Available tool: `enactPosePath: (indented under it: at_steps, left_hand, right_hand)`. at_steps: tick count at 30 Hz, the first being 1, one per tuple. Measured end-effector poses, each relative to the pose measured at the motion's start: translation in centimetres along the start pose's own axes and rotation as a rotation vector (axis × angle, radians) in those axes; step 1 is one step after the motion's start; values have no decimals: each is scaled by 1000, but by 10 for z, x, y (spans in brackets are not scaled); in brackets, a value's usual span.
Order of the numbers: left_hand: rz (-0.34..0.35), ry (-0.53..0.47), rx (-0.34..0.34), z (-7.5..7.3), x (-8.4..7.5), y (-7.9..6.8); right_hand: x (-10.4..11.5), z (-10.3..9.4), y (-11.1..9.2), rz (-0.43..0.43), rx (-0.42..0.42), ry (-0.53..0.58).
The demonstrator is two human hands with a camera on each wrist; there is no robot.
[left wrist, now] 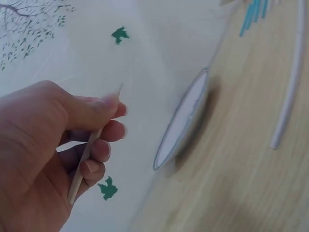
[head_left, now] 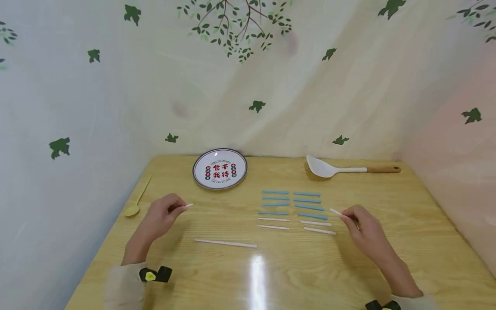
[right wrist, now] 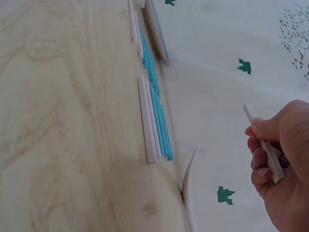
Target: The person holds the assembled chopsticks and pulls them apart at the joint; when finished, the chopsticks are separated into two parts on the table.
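Note:
My left hand (head_left: 162, 215) pinches a short pale stick (left wrist: 86, 162), thin at its tip, which looks like one part of a chopstick. It is raised over the table's left side. In my right hand (head_left: 366, 230), at the right, a thicker pale chopstick piece (right wrist: 271, 162) is gripped between thumb and curled fingers. Between the hands lies a long pale pink chopstick (head_left: 226, 243). Beyond it, two columns of short pieces lie side by side: several blue pieces (head_left: 308, 200) at the back and pale pink pieces (head_left: 319, 231) nearer the front.
A white plate with red lettering (head_left: 220, 181) lies at the back of the wooden table (head_left: 217, 284). A white spatula with a wooden handle (head_left: 323, 168) rests at the back right, a yellow spoon (head_left: 133, 210) at the left edge. Leaf-patterned walls enclose the table.

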State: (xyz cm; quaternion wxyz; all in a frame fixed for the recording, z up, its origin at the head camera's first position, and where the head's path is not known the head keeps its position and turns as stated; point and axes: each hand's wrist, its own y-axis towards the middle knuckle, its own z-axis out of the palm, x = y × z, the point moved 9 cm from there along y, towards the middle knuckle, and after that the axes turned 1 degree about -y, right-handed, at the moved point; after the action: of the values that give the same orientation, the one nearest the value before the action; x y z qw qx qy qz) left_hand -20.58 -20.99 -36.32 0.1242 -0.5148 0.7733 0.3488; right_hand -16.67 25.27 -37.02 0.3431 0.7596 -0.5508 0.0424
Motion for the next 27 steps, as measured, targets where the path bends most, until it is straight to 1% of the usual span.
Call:
enactPosePath:
  at_steps: [2,4,6,8,10,13,17,18,20,23,25,27]
  left_hand:
    - [-1,-15,76,5,3,-1]
    - [-4,-29,125,16,0,-1]
    - [-17,-24,159,28,-4,-2]
    - [-27,-15,179,40,-9,-4]
    - [-29,-18,196,51,-16,-6]
    - [11,-42,230,71,-33,-8]
    - [94,-76,317,103,-62,-8]
    - [98,-84,347,112,-68,-8]
    - [102,-99,385,128,-78,-7]
    - [98,-130,408,150,-89,-5]
    - [105,-151,402,162,-95,-4]
    - [110,-172,397,173,-100,-3]
  right_hand:
    - [-8,-4,-5,4,23,13]
    - [-10,-5,-7,-18,21,34]
    - [-11,-5,-10,-33,3,47]
    - [-12,-3,-13,-39,-5,52]
    - [-13,2,-18,-45,12,56]
    - [-10,13,-24,-69,65,61]
    - [-5,28,-31,-98,135,121]
    - [-4,31,-32,-104,143,140]
    - [-2,37,-33,-109,148,189]
    - [0,42,-33,-129,127,242]
    - [0,45,-34,-132,113,266]
    - [-2,47,-35,-117,118,291]
